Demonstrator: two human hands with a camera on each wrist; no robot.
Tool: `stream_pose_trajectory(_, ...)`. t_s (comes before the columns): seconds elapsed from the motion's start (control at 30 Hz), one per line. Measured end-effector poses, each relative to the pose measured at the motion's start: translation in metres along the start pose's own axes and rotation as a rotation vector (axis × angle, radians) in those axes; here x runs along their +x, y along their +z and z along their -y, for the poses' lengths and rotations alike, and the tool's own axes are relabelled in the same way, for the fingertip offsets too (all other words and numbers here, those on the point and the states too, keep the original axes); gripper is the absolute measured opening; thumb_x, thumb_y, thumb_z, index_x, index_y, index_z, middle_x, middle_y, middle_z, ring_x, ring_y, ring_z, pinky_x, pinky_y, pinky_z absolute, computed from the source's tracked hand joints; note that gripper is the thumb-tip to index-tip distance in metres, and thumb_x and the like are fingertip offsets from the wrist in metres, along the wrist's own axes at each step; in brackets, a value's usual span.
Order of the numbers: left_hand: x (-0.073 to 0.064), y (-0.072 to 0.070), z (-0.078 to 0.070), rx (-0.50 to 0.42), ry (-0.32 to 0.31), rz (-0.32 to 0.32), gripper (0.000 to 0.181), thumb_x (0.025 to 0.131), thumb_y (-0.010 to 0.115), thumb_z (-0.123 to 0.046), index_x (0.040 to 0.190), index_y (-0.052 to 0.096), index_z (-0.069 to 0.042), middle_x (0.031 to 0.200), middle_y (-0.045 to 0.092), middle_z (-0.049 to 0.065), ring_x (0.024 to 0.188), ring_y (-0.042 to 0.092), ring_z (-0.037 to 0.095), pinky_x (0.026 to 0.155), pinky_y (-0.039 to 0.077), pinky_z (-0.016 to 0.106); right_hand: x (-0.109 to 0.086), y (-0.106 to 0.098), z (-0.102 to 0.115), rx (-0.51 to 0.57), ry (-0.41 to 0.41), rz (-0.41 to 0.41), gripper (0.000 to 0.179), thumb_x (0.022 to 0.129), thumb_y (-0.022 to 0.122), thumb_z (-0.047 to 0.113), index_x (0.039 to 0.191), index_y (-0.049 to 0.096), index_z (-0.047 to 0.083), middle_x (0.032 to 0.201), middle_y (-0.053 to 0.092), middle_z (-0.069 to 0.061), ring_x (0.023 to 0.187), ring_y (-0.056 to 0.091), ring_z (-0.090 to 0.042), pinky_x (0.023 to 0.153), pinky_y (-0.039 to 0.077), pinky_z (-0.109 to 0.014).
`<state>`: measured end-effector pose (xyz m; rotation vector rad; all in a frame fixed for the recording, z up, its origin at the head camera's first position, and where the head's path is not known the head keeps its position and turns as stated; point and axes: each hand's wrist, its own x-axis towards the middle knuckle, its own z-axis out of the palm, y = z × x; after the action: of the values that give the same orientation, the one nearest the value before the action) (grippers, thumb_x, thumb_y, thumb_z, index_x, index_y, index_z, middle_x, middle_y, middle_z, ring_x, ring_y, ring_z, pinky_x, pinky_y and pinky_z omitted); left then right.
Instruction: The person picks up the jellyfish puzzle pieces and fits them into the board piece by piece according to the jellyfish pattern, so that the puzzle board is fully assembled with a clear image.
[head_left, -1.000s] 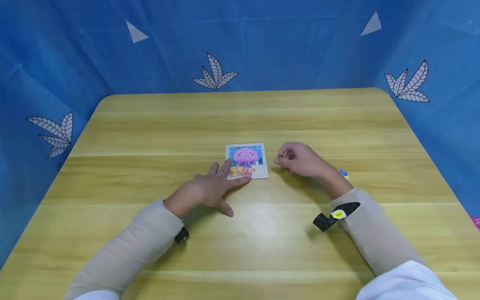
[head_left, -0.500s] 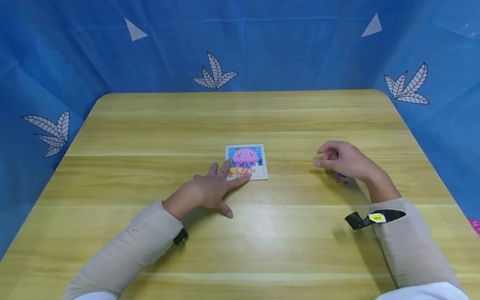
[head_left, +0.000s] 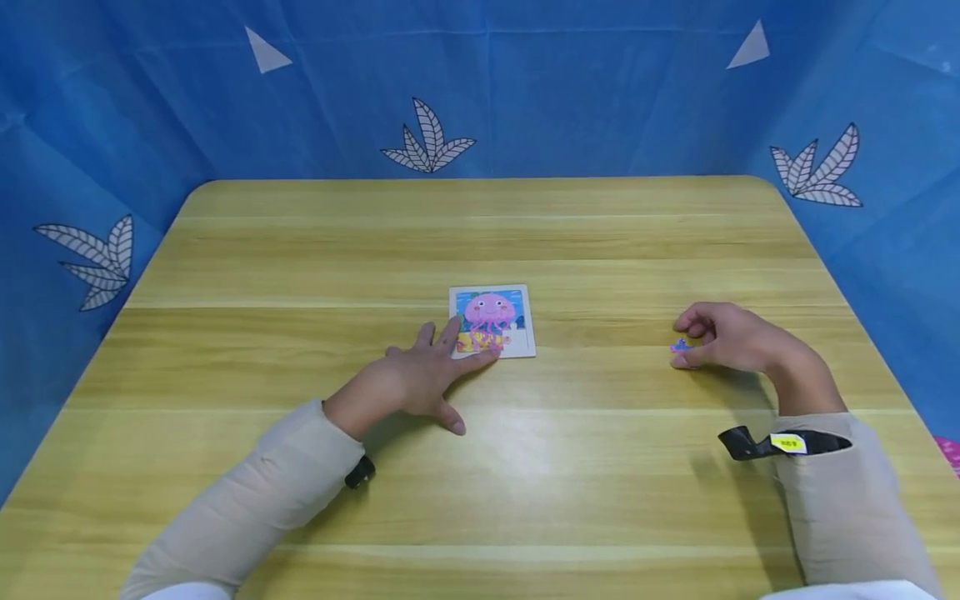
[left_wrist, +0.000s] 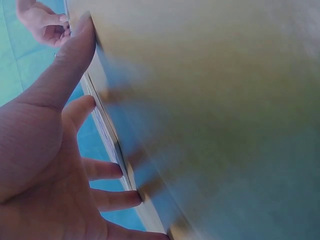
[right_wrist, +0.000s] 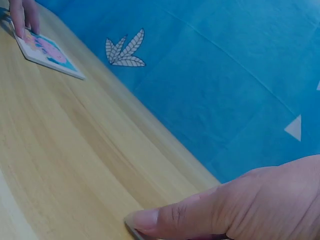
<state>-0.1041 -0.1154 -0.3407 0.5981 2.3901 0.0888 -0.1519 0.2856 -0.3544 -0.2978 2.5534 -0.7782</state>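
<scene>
A square jigsaw puzzle [head_left: 491,310] of a pink jellyfish lies in a white tray [head_left: 532,337] at the middle of the table; the tray's lower right corner shows bare white. My left hand [head_left: 420,375] rests at the tray's near left side, fingers spread, with fingertips on its edge. Off to the right, my right hand [head_left: 738,337] holds a small blue and pink puzzle piece [head_left: 681,345] between thumb and fingers, low over the table. The right wrist view shows the thumb [right_wrist: 172,219] along a thin dark edge; the other fingers are mostly hidden there.
The wood-grain table [head_left: 480,483] has rounded far corners. A blue cloth [head_left: 570,100] with white leaf and triangle prints hangs behind it and along both sides. Black camera mounts [head_left: 780,442] sit on the wrists.
My right hand has moved right, away from beside the tray, and come down around the puzzle piece that lay on the table. The left hand has stayed in place at the tray.
</scene>
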Motion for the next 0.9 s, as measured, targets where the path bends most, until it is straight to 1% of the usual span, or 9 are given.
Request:
stream_pose_trajectory(0.17, 0.001, 0.000, 0.000, -0.010, 0.016, 0.000, 0.103, 0.071, 0.074, -0.055, 0.147, 0.004, -0.049, 0.157, -0.016, 0.015, 0.140, -0.002, 0.049, 0.090, 0.026, 0.076, -0.004, 0.001, -0.006, -0.001, 0.010, 0.001, 0.050, 0.078, 0.077, 0.031, 0.107, 0.055, -0.003, 0.099, 0.054, -0.011, 0.087, 0.046, -0.021, 0.071, 0.041, -0.023)
stream_pose_trajectory(0.37, 0.001, 0.000, 0.000, -0.004, 0.006, -0.006, 0.104, 0.071, 0.074, -0.055, 0.147, 0.003, -0.050, 0.157, -0.016, 0.015, 0.140, -0.002, 0.048, 0.091, 0.025, 0.077, -0.004, 0.003, -0.006, 0.027, -0.009, -0.028, 0.041, 0.079, 0.077, 0.026, 0.101, 0.057, -0.002, 0.093, 0.057, -0.010, 0.079, 0.049, -0.015, 0.067, 0.043, -0.022)
stream_pose_trajectory(0.5, 0.001, 0.000, 0.000, -0.008, 0.002, 0.000, 0.103, 0.071, 0.074, -0.055, 0.146, 0.003, -0.050, 0.157, -0.015, 0.014, 0.141, -0.002, 0.048, 0.091, 0.025, 0.076, -0.001, 0.006, 0.000, 0.028, -0.016, -0.069, 0.036, 0.081, 0.075, 0.023, 0.100, 0.055, 0.000, 0.089, 0.059, -0.009, 0.074, 0.051, -0.014, 0.065, 0.043, -0.023)
stream_pose_trajectory(0.7, 0.000, 0.000, 0.001, -0.006, -0.005, 0.003, 0.103, 0.071, 0.074, -0.055, 0.146, 0.004, -0.050, 0.157, -0.014, 0.014, 0.141, -0.002, 0.048, 0.091, 0.025, 0.076, 0.008, 0.015, 0.012, 0.005, -0.035, -0.122, 0.030, 0.087, 0.069, 0.023, 0.101, 0.053, 0.002, 0.081, 0.056, -0.007, 0.070, 0.049, -0.017, 0.062, 0.040, -0.027)
stream_pose_trajectory(0.9, 0.001, 0.001, 0.000, -0.008, -0.013, 0.005, 0.102, 0.071, 0.074, -0.055, 0.146, 0.005, -0.051, 0.157, -0.014, 0.014, 0.141, -0.002, 0.047, 0.092, 0.025, 0.076, 0.018, 0.024, 0.027, 0.039, -0.074, -0.131, 0.024, 0.088, 0.067, 0.019, 0.100, 0.054, 0.003, 0.082, 0.058, -0.008, 0.070, 0.050, -0.016, 0.061, 0.042, -0.026)
